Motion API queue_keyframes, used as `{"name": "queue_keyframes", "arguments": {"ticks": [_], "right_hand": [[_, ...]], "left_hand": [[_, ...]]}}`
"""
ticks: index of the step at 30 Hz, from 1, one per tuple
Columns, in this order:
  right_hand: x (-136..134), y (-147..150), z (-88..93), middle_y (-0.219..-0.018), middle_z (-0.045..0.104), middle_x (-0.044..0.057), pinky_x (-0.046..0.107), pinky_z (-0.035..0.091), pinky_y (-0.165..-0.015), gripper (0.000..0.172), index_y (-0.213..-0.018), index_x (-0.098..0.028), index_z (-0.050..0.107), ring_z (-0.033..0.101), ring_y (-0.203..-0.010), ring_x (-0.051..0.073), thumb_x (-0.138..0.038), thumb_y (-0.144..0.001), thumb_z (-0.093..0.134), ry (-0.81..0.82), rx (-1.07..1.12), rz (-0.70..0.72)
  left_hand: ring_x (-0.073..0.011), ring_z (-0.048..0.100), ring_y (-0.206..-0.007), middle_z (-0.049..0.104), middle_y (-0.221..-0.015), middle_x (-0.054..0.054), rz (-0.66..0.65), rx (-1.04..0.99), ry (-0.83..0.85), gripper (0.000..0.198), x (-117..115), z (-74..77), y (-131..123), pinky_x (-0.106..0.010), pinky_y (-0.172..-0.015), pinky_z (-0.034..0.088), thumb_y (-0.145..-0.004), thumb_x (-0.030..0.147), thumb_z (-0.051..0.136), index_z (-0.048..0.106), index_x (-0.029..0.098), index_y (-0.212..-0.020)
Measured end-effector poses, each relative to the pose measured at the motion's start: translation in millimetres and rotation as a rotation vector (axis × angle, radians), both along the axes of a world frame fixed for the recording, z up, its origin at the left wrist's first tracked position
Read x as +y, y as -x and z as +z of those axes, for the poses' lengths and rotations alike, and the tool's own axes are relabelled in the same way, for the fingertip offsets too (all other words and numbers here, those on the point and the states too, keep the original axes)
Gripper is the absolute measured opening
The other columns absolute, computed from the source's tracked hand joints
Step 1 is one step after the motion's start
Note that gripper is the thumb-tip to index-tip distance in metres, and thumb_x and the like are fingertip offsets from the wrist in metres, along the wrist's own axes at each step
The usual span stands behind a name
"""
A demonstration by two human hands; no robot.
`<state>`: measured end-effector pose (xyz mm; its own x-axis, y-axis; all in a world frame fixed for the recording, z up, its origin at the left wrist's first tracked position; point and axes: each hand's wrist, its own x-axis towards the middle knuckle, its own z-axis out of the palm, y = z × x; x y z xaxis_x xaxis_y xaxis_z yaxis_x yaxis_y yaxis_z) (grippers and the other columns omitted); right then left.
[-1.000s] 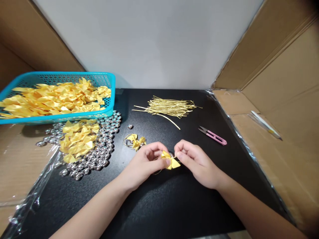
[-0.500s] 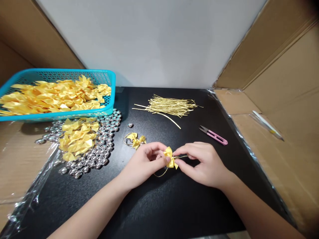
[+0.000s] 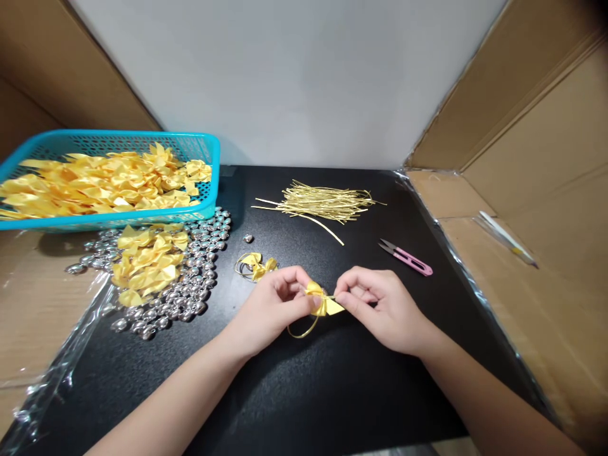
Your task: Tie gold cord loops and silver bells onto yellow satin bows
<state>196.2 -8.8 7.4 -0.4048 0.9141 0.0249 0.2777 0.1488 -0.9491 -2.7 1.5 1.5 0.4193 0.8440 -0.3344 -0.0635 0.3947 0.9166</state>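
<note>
Over the middle of the black table, my left hand (image 3: 278,307) pinches a yellow ribbon bow (image 3: 324,304) between thumb and fingers. A thin gold cord (image 3: 304,334) hangs in a loop below the bow. My right hand (image 3: 380,307), just to the right, has thumb and forefinger closed on the cord's end beside the bow. Behind my left hand lie finished-looking yellow bows with cord (image 3: 256,266), partly hidden by the hand. A single silver bell-like bead (image 3: 247,239) sits just beyond them.
At the left stands a turquoise basket (image 3: 215,183) of yellow bows. Silver beads (image 3: 194,278) surround a smaller bow pile (image 3: 149,263) in front of it. Gold cords (image 3: 327,201) lie at the back, pink thread snips (image 3: 406,256) at right. Cardboard walls (image 3: 536,139) flank the table.
My right thumb and forefinger have come together on the cord, a little away from the bow. The bow has turned and shifted slightly left in my left hand.
</note>
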Motion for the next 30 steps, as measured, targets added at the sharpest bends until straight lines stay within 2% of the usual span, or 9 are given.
{"name": "queue_keyframes", "arguments": {"ticks": [4,7,11,16,19,23,30], "right_hand": [[3.3,-0.8,1.5,-0.060,0.037,-0.007,0.020,0.025,-0.047,0.025,-0.079,-0.017,0.053,0.029,-0.051,0.006,-0.040,-0.089,0.058,0.214,0.130,0.076],[5.1,-2.4,1.1,-0.062,0.035,-0.006,0.021,0.024,-0.049,0.027,-0.079,-0.017,0.052,0.029,-0.054,0.007,-0.042,-0.089,0.057,0.245,0.145,0.140],[4.1,-3.8,1.2,-0.060,0.034,-0.008,0.022,0.024,-0.049,0.018,-0.082,-0.017,0.053,0.029,-0.052,0.007,-0.033,-0.089,0.055,0.183,0.056,0.170],[2.9,-1.8,2.2,-0.059,0.028,-0.009,0.022,0.027,-0.052,0.011,-0.082,-0.017,0.056,0.028,-0.052,0.007,-0.025,-0.081,0.063,-0.054,-0.047,0.069],[2.7,-0.3,1.3,-0.057,0.029,-0.009,0.022,0.027,-0.051,0.009,-0.079,-0.017,0.058,0.028,-0.051,0.006,-0.024,-0.081,0.063,-0.092,-0.084,0.038],[1.4,0.4,0.4,-0.054,0.031,-0.009,0.021,0.024,-0.046,0.014,-0.073,-0.016,0.056,0.027,-0.047,0.005,-0.024,-0.085,0.058,0.041,-0.028,0.080],[2.2,1.7,-0.6,-0.058,0.033,-0.008,0.021,0.022,-0.047,0.024,-0.077,-0.018,0.052,0.027,-0.050,0.007,-0.038,-0.089,0.056,0.227,0.114,0.170]], "left_hand": [[-0.0059,0.048,-0.052,0.061,-0.057,0.005,0.028,-0.051,0.031,0.024,0.5,2.2,-1.3,-0.018,-0.052,0.032,-0.067,0.023,0.079,0.056,0.015,-0.065],[-0.0060,0.049,-0.052,0.062,-0.056,0.004,0.034,-0.046,0.055,0.024,0.6,3.5,-2.4,-0.018,-0.052,0.033,-0.064,0.020,0.080,0.056,0.015,-0.064],[-0.0075,0.052,-0.054,0.065,-0.059,0.003,0.043,-0.018,0.059,0.024,0.5,4.1,-2.4,-0.019,-0.055,0.036,-0.062,0.019,0.080,0.057,0.015,-0.065],[-0.0084,0.051,-0.054,0.062,-0.060,0.003,0.042,0.009,0.019,0.024,0.4,2.6,-2.1,-0.020,-0.055,0.035,-0.063,0.021,0.079,0.057,0.016,-0.067],[-0.0082,0.049,-0.053,0.061,-0.059,0.004,0.037,0.047,-0.001,0.023,0.4,0.8,-1.5,-0.021,-0.056,0.035,-0.064,0.021,0.079,0.057,0.016,-0.068],[-0.0091,0.051,-0.055,0.063,-0.060,0.002,0.032,0.053,-0.011,0.024,0.6,-0.5,-0.3,-0.021,-0.056,0.035,-0.064,0.022,0.079,0.057,0.016,-0.069],[-0.0085,0.052,-0.056,0.064,-0.060,0.003,0.058,0.001,0.009,0.023,-0.4,2.5,-1.7,-0.020,-0.056,0.037,-0.064,0.020,0.079,0.056,0.016,-0.067]]}}
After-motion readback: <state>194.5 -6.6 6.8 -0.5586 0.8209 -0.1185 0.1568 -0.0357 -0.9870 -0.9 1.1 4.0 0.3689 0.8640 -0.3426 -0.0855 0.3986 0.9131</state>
